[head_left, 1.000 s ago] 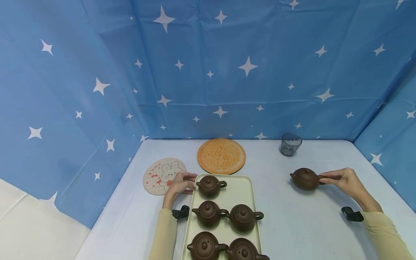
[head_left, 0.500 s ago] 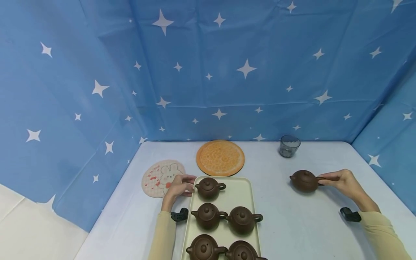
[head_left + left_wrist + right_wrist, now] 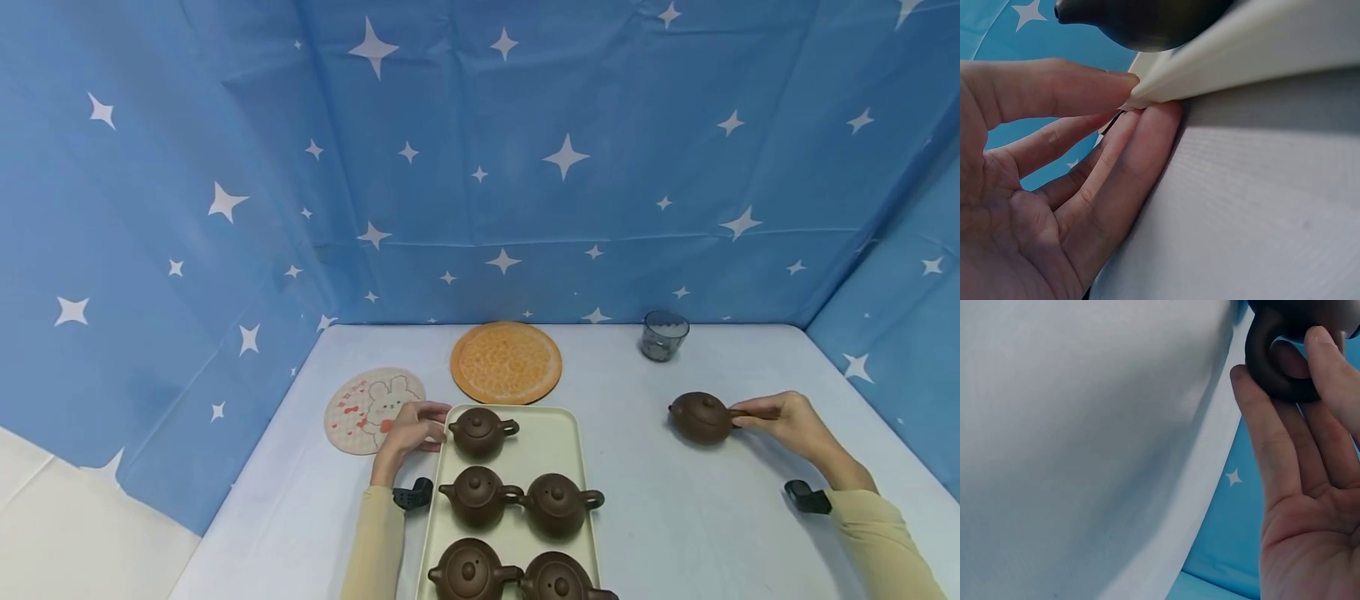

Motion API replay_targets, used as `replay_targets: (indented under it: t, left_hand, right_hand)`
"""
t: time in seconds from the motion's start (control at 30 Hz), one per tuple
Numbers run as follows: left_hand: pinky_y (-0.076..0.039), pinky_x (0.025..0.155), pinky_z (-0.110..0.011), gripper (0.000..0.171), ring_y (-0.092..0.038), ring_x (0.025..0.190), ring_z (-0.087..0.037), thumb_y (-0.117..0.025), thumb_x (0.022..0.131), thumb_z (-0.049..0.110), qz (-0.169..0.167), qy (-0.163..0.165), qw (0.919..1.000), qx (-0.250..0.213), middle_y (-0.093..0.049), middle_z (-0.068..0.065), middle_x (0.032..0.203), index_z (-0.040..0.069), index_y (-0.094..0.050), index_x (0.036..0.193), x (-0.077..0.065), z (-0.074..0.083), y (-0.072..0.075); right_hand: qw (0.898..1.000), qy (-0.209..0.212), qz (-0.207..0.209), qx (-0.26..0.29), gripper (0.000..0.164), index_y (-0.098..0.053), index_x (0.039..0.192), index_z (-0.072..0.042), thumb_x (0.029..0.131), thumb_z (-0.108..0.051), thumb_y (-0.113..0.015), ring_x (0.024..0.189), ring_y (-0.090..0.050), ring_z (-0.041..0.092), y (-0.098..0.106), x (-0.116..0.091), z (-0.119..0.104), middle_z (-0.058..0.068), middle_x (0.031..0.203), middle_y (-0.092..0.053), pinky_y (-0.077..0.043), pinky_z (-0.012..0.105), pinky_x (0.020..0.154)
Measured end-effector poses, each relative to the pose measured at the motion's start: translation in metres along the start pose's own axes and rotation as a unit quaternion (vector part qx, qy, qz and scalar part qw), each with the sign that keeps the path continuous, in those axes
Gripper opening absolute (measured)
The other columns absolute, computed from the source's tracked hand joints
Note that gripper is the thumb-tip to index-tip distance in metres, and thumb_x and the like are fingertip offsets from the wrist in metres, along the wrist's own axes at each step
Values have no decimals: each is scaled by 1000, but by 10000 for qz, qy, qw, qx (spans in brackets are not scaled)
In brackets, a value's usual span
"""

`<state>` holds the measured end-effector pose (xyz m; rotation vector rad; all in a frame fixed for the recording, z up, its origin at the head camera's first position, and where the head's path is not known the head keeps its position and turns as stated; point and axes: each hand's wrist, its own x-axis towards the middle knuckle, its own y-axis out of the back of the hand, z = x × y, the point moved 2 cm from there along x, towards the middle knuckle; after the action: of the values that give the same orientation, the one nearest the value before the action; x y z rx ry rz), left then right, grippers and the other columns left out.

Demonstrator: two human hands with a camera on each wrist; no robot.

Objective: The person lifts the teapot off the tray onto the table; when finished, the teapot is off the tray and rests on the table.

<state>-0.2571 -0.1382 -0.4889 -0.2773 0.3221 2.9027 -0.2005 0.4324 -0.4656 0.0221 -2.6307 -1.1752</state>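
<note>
A cream rectangular tray (image 3: 551, 429) bears several brown teapots, among them a far one (image 3: 480, 433) and one at the right (image 3: 557, 504). At the tray's far left side, my left hand (image 3: 415, 427) pinches the rim; the left wrist view has the thumb (image 3: 1085, 90) on top and the fingers underneath. Off to the right, my right hand (image 3: 795, 425) grips another brown teapot (image 3: 701, 418) by its handle, spout toward the left. In the right wrist view the looped handle (image 3: 1263, 353) sits between thumb and fingers, and most of the pot's body lies outside the picture.
A round orange-slice mat (image 3: 506, 362) lies beyond the tray, and a rabbit-print mat (image 3: 367, 412) at the left, partly behind my left hand. A clear grey glass (image 3: 663, 336) stands at the back right. Blue star-patterned cloth (image 3: 495, 167) borders the white table (image 3: 645, 533).
</note>
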Motion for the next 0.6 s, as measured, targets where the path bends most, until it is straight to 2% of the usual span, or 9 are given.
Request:
replay_targets:
  t: [0.17, 0.37, 0.43, 0.6]
  left_hand:
    - [-60, 60, -34, 53, -64, 75, -18, -57, 67, -12, -11, 10, 10000, -11, -63, -15, 99, -5, -61, 120, 0, -1, 0]
    - [-60, 60, -35, 53, -63, 74, -17, -57, 68, -13, -38, 20, 10000, -81, -63, -17, 99, -7, -60, 121, -1, 0, 0]
    - [-60, 61, -35, 54, -63, 74, -17, -56, 67, -13, -99, -16, 9999, -63, -63, -19, 100, -9, -59, 121, -4, 6, 1]
    - [-60, 64, -36, 55, -63, 75, -16, -55, 68, -13, -281, -35, 9996, -49, -61, -24, 104, -12, -56, 123, -18, 25, 1]
  right_hand:
    - [9999, -28, -86, -130, 23, -73, 96, 7, 77, -7, -77, 76, -61, -10, -1, 0, -4, 16, 90, -73, -51, 10, 62]
    - [9990, -294, -294, -141, 33, -70, 106, 7, 80, -12, -75, 80, -58, -13, 1, 0, -9, 21, 100, -70, -52, 12, 64]
    - [9989, -330, -315, -42, 38, -68, 110, 8, 81, -16, -75, 83, -57, -13, 2, -1, -13, 18, 104, -70, -51, 12, 65]
    - [9987, -201, -273, 378, 45, -63, 119, 7, 83, -18, -74, 93, -57, -13, 3, 0, -28, -4, 110, -68, -51, 9, 69]
